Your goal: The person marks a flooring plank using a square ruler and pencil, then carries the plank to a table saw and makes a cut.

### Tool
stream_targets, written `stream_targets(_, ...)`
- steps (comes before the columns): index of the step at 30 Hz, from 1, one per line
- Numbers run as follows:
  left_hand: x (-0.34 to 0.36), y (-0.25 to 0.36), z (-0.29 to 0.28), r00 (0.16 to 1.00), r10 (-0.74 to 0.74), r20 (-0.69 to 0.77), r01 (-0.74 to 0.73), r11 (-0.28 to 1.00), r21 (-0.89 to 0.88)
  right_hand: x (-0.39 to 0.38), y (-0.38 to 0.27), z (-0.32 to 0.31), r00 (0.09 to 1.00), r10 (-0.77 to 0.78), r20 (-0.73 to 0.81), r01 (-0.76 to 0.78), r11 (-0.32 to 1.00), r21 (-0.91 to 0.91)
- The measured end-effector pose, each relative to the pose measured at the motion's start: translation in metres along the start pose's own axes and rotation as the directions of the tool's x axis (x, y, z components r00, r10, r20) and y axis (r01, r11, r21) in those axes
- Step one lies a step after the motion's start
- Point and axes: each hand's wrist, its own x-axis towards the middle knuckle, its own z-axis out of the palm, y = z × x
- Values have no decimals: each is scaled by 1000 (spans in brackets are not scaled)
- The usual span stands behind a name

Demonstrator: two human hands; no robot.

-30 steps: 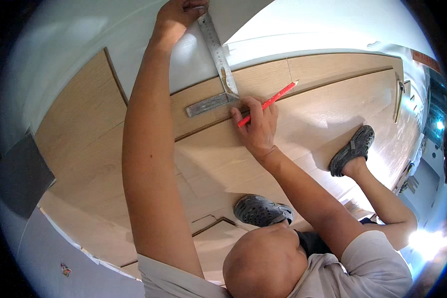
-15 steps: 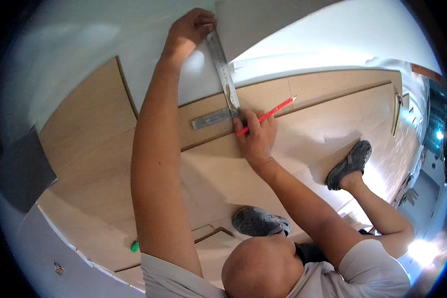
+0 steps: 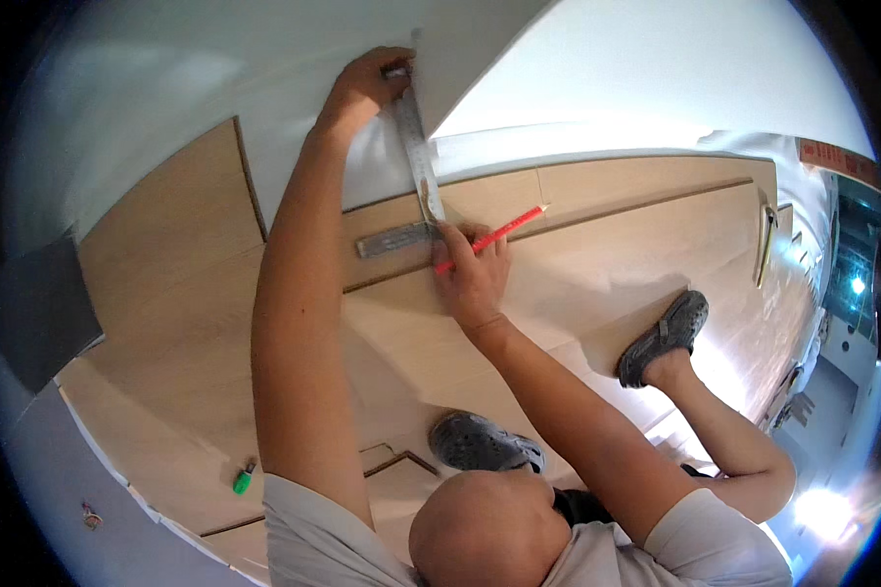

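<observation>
A metal try square (image 3: 416, 147) lies across a wood-look floor plank (image 3: 499, 196), its short thick stock (image 3: 394, 241) flat on the plank. Up at the far end of its long blade, the fingers of my left hand (image 3: 367, 86) are closed on the metal, next to a white panel. My right hand (image 3: 475, 279) presses with its fingers at the corner where blade and stock meet. That same hand also grips a red pencil (image 3: 499, 235), its sharpened tip pointing up and right, off the square. The plank's near edge stands as a dark line over the boards nearer me.
White panel (image 3: 519, 68) rises just beyond the planks. Laid boards (image 3: 157, 391) spread left and toward me, with a small green object (image 3: 244, 478) on them. A dark grey sheet (image 3: 39, 313) lies far left. My clog-style shoes (image 3: 666, 338) rest on the boards; a narrow bar (image 3: 765, 245) lies right.
The whole view has shifted a little, so things appear slightly lower and more to the left. Both hands, the square and the pencil keep nearly the same places relative to the plank.
</observation>
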Motion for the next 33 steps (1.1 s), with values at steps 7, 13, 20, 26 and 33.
stream_targets(7,0,32,-5,997,-5,-74,29,943,331,2,8,-12,998,-8,56,7,1000,19)
stream_targets(13,-29,6,-42,929,1,-370,50,990,128,-2,8,-7,1000,2,-15,1,982,188)
stream_targets(20,-107,47,-116,733,11,-680,-17,1000,-1,-11,30,-20,986,152,66,-163,827,538)
stream_targets(26,-178,117,-159,583,127,-803,-204,979,7,-24,63,-97,980,182,77,-184,697,693)
stream_targets(33,-258,149,-77,586,-116,-802,-26,986,-162,-64,40,-184,999,4,40,-24,853,521)
